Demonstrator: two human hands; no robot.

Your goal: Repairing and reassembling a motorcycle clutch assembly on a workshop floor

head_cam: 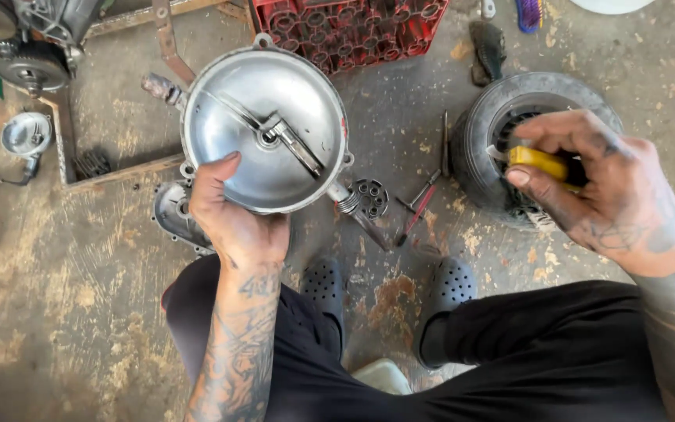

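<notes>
My left hand (228,215) grips the lower rim of a round silver metal cover (232,129), holding it up with its hollow inside facing me. A metal arm and a central hub cross the inside of the cover. My right hand (603,191) is closed around a yellow-handled tool (539,162), held over a small black tyre (484,137) lying on the floor at the right. The tool's tip is hidden by my fingers.
A red plastic crate (349,31) stands at the top. Pliers and a screwdriver (419,205) lie on the stained concrete floor between cover and tyre. Another metal casing (167,215) lies under my left hand. Engine parts (29,66) sit at top left. My black clogs (451,285) are below.
</notes>
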